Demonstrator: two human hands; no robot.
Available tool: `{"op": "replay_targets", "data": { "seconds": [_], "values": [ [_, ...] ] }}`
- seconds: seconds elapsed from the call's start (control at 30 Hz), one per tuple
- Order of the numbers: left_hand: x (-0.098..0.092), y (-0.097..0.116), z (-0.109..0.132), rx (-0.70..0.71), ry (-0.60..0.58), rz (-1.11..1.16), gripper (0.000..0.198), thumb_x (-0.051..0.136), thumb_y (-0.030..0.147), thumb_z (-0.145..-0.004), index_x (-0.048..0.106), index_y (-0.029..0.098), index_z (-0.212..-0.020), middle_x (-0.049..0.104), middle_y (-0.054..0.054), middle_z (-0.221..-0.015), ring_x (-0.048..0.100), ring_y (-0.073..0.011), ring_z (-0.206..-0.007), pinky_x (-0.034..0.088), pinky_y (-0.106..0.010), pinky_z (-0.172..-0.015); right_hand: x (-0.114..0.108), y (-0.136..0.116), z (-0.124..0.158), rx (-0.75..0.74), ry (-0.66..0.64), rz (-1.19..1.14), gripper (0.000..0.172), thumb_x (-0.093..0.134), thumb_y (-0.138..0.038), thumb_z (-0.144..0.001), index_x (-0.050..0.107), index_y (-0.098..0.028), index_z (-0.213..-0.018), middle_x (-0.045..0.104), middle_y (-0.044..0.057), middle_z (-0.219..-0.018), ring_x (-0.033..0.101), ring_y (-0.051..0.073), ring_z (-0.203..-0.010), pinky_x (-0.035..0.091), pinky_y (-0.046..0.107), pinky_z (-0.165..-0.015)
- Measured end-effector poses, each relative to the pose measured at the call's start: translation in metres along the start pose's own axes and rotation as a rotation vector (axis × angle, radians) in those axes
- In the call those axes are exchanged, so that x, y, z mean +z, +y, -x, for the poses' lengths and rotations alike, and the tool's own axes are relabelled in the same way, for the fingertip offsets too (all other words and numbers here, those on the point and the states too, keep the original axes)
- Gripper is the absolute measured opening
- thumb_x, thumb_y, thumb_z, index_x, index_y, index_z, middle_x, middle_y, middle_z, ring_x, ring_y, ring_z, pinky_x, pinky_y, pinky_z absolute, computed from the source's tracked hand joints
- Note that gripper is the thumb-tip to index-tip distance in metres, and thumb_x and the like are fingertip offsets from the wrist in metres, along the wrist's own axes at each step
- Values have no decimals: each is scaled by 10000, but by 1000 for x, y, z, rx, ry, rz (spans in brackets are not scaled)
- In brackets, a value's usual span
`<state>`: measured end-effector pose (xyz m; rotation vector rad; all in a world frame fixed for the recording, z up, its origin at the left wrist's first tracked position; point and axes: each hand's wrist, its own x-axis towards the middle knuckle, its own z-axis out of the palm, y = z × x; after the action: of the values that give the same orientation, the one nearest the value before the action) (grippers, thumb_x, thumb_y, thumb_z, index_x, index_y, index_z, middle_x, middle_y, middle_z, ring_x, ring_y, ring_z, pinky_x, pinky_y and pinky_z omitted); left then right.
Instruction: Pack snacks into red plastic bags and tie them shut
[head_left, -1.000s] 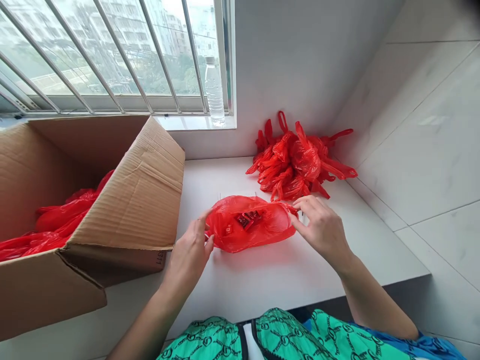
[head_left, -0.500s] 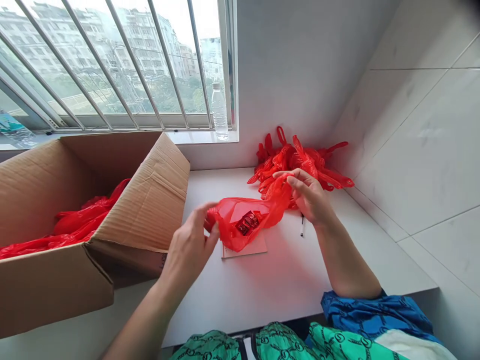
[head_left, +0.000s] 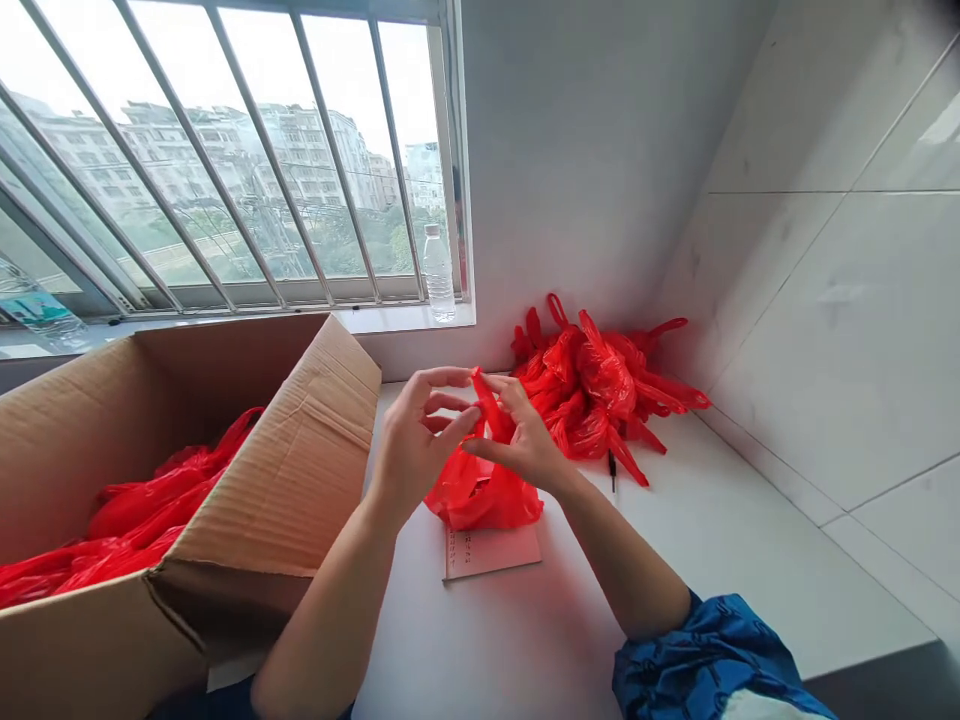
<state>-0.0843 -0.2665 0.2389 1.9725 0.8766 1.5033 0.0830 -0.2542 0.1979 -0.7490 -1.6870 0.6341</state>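
A red plastic bag [head_left: 487, 500] hangs upright in the middle, over a small booklet [head_left: 491, 553] on the white table. My left hand [head_left: 427, 430] is at the bag's upper left, its fingers closed on the gathered top. From the right, my right hand [head_left: 517, 430] holds the same top, its fingertips close to those of my left hand. The bag's contents are hard to make out through the plastic. Behind and to the right lies a pile of knotted red bags [head_left: 600, 380], with a pen [head_left: 612, 470] partly under its front edge.
At the left stands an open cardboard box [head_left: 300, 440] with more red bags [head_left: 161, 500] inside. A clear bottle [head_left: 439, 275] stands on the sill of a barred window, and another bottle [head_left: 37, 305] lies at its left end. A tiled wall [head_left: 840, 330] bounds the table's right side.
The bag went from stretched sideways to upright, and both hands came together at its top. My right hand moved left, away from the pile. The view has tilted up.
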Motion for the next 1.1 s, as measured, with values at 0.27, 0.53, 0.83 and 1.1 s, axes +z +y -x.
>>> {"op": "replay_targets", "data": {
  "seconds": [0.27, 0.53, 0.83, 1.1],
  "values": [
    [14, -45, 18, -159, -110, 9, 753, 755, 384, -815, 377, 273, -1456, 608, -107, -1266, 565, -275, -1244, 459, -472, -1054, 1, 14, -6, 245, 63, -292, 378, 580, -508, -929, 685, -259, -1193, 589, 45, -1030, 506, 110, -659, 476, 267, -572],
    [16, -62, 19, -704, -193, 783, 540, 654, 261, -815, 543, 216, -1341, 647, -1, -760, 643, -164, -770, 494, -262, -741, -20, 19, -5, 403, -184, -487, 324, 618, -525, -912, 600, -231, -1047, 508, -57, -632, 426, 94, -499, 364, 225, -477],
    [18, -58, 19, -661, -275, 577, 490, 538, 522, -932, 638, 181, -1269, 660, -25, -708, 610, -169, -672, 465, -264, -655, -18, 17, 7, -57, -82, 384, 34, 629, -209, -890, 644, -236, -905, 573, 54, -1013, 623, 211, -985, 536, 328, -797],
    [21, -72, 20, -624, 36, 680, 429, 708, 492, -835, 729, 180, -1130, 740, -74, -966, 678, -174, -826, 525, -263, -743, -24, 8, 30, -252, -66, 409, 17, 703, -295, -898, 718, -295, -891, 677, 48, -1070, 633, 230, -1051, 544, 420, -893]
  ]
}}
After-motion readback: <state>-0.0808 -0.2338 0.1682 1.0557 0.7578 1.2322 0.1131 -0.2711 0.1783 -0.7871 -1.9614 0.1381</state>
